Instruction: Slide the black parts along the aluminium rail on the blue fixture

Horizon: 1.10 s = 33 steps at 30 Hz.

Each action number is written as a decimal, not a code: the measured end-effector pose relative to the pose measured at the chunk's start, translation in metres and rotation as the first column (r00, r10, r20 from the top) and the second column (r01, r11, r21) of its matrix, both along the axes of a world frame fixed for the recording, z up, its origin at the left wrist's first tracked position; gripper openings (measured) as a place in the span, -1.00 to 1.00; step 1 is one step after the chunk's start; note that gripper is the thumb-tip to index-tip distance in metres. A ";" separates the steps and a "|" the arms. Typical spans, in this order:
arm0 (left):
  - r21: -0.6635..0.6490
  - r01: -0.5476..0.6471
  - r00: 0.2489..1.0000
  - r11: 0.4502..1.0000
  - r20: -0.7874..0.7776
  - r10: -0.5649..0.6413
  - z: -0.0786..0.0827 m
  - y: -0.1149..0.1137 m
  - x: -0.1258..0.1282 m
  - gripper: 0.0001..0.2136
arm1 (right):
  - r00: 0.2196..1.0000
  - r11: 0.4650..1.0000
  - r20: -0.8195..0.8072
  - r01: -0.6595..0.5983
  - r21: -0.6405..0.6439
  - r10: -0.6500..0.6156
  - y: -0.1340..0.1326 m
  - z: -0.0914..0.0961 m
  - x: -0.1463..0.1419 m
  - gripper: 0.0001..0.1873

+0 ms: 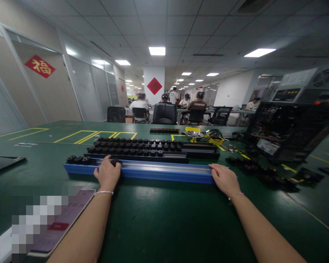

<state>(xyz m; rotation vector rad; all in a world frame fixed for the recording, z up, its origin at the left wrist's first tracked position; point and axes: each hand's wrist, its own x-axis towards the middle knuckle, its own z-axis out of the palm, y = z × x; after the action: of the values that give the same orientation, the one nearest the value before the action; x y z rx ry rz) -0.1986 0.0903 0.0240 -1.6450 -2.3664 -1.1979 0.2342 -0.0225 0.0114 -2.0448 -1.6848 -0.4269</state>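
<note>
A long blue rail (164,174) with a silver channel lies across the green table (159,219) in front of me. My left hand (107,173) rests on its left part, fingers curled over the near edge beside a few small black parts (76,159) seated in the channel. My right hand (224,179) grips the rail's right end, fingers bent over it. Behind the blue rail lie black rails (153,148) filled with rows of small black parts.
Loose black parts (263,173) are scattered to the right, near an open computer case (290,131). A metal dish (194,133) and yellow items sit behind. A phone (63,223) lies near left. People sit at desks far back.
</note>
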 end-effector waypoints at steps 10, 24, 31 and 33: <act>-0.017 0.000 1.000 1.000 -0.022 0.000 -0.003 0.004 -0.003 -0.53 | 1.000 1.000 0.015 0.004 0.005 -0.004 -0.001 0.000 -0.001 -0.58; -0.020 0.028 0.999 0.999 0.028 -0.028 -0.001 0.003 -0.002 -0.49 | 1.000 1.000 0.003 -0.010 0.024 0.010 0.000 0.000 -0.001 -0.58; -0.022 0.045 0.998 0.999 0.042 -0.044 -0.001 0.003 -0.002 -0.49 | 1.000 1.000 0.006 0.001 0.012 -0.001 0.000 0.000 -0.001 -0.57; -0.018 0.046 0.998 0.999 0.037 -0.046 -0.002 0.004 -0.003 -0.49 | 1.000 1.000 0.010 0.004 0.008 -0.004 0.000 0.001 -0.002 -0.57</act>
<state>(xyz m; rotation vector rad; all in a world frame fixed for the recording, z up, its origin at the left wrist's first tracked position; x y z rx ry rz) -0.2011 0.0939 0.0224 -1.7069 -2.3805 -1.2273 0.2324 -0.0227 0.0120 -2.0434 -1.6822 -0.4449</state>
